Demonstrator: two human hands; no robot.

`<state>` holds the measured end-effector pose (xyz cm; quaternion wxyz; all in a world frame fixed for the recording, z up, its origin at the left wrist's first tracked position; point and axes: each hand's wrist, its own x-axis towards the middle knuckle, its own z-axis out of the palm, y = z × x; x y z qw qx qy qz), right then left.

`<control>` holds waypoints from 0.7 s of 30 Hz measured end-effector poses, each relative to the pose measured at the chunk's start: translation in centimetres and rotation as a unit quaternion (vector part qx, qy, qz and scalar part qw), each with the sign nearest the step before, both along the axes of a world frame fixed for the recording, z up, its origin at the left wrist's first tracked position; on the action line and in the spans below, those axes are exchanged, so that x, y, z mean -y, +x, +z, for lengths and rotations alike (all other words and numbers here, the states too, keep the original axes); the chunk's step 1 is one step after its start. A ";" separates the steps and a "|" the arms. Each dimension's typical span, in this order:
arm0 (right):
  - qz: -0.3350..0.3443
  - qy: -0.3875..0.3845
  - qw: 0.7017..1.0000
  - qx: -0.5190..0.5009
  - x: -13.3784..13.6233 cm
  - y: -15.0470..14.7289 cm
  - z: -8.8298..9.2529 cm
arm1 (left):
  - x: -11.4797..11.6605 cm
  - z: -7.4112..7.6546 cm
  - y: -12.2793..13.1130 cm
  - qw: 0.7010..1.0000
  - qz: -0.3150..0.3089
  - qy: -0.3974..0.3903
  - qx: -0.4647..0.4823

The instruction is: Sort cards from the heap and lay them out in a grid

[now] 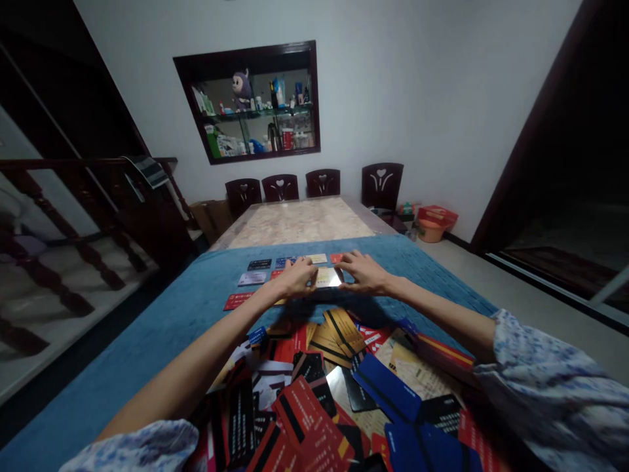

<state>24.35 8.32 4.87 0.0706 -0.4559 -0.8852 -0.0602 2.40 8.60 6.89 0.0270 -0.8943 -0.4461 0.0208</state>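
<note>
A shiny pale card [328, 278] is gripped at its two short ends, just above the blue cloth [177, 314]. My left hand [297, 278] pinches its left end and my right hand [366, 273] its right end. Around my hands, plastic cards lie in rows: a black card [259, 265], a silvery card [252, 279], a red card [236, 301] and a cream card [317, 258]. Another red card [337, 257] shows partly behind my right hand. Closer to me, a big loose heap has red cards [304, 406], blue cards [386, 380], gold cards [339, 334] and black cards.
Beyond the cloth the marble-patterned tabletop [304, 219] runs to several dark chairs [280, 188] by the wall. An orange tub [432, 226] stands on the floor at right. A wooden stair railing [59, 223] is at left, and a shelf niche [255, 105] is in the wall.
</note>
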 end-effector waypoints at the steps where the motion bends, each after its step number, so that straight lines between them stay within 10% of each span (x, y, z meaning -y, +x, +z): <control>1: -0.003 -0.001 1.000 -0.001 -0.4 -0.2 0.1 | -0.6 -0.1 -0.1 1.000 0.002 0.001 -0.001; 21: -0.041 -0.032 0.998 0.024 -8.1 -2.7 0.0 | -7.2 -0.9 -0.5 0.997 0.042 0.033 -0.048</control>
